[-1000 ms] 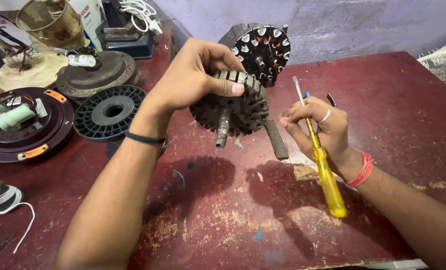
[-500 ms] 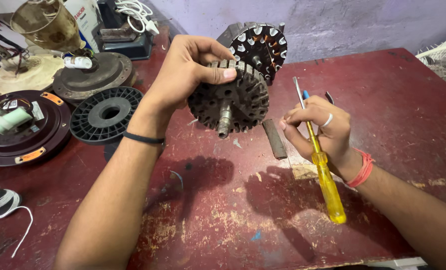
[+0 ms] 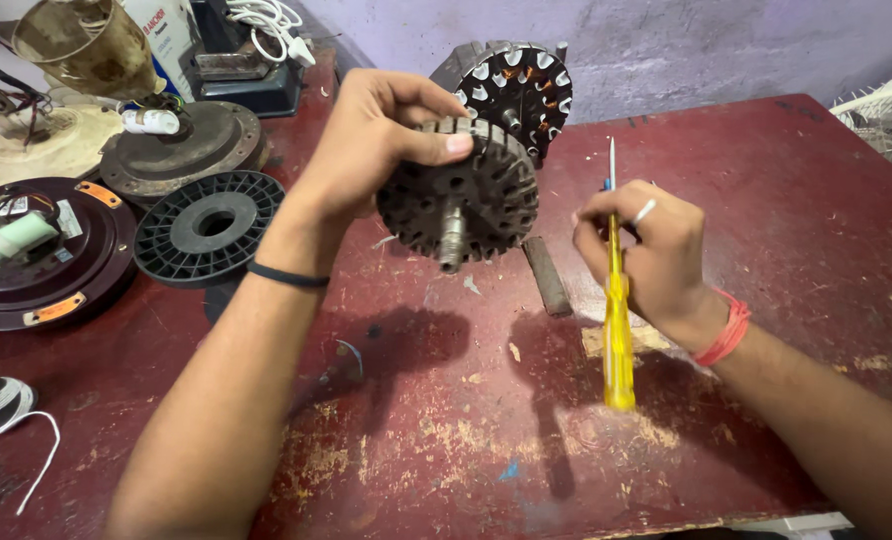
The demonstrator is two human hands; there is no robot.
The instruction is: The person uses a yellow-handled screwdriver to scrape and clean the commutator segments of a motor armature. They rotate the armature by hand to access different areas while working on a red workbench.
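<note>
I hold the round slotted rotor [image 3: 461, 200] up off the red table [image 3: 786, 200], in front of me and a little left of centre, its short metal shaft pointing toward me. My left hand [image 3: 371, 140] wraps over its top edge, fingers curled along the rim and thumb pressed flat across the near face, so the grip is tight on it. My right hand [image 3: 646, 250] sits just to the right, apart from the rotor, fingers folded around a yellow-handled screwdriver [image 3: 616, 310] with its thin blade pointing up and away. Behind the rotor stands a wound stator [image 3: 521, 85], and a black ribbed spool [image 3: 209, 228] lies at my left.
</note>
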